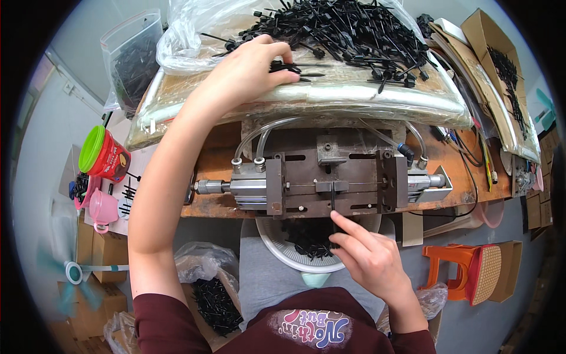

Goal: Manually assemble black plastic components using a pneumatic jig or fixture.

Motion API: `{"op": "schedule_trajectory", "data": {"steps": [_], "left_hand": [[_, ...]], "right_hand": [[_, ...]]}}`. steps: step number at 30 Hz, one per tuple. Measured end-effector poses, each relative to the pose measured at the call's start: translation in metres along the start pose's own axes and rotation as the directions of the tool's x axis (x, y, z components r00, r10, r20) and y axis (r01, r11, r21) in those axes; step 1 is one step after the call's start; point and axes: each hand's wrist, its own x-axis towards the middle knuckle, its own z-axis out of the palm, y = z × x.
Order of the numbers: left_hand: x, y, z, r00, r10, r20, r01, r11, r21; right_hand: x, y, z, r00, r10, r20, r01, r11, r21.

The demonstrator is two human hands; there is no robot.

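My left hand [253, 66] reaches to the near edge of a pile of thin black plastic pins with wider heads [330, 26]. Its thumb and fingers are apart, with several pins lying between and under them. Below, my right hand [371, 253] pinches a black pin [333, 203] near its lower end. That pin stands upright in the picture, its upper end at the small metal block [331, 186] in the middle of a bench fixture [300, 171]. Metal cylinders [249, 187] flank the fixture's dark plate on both sides.
In my lap a white basket [268, 248] holds black pins. A plastic-wrapped tray edge [306, 92] runs behind the fixture, with clear air hoses [253, 133] below it. Left stand a red-and-green tub [109, 153] and pink cup [104, 207]; right, an orange stool [454, 265].
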Motion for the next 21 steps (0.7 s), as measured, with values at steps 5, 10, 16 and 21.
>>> {"op": "schedule_trajectory", "data": {"steps": [5,10,16,21], "left_hand": [[-0.015,-0.022,-0.021,0.992,0.122,-0.039,-0.115,0.982,0.150],[-0.019,-0.031,-0.029,0.988,0.008,0.154,-0.027,0.993,0.118],[-0.014,-0.036,-0.026,0.986,0.097,0.135,-0.109,0.990,0.085],[-0.026,-0.037,-0.016,0.998,0.062,0.010,-0.062,0.998,-0.006]], "right_hand": [[-0.012,-0.002,0.002,0.998,-0.017,0.066,0.010,0.994,0.105],[-0.017,-0.006,0.011,0.976,-0.085,0.199,0.051,0.984,0.171],[-0.022,-0.010,0.019,0.961,-0.069,0.268,0.023,0.985,0.171],[-0.028,-0.009,0.021,0.956,-0.062,0.287,0.011,0.984,0.176]]}}
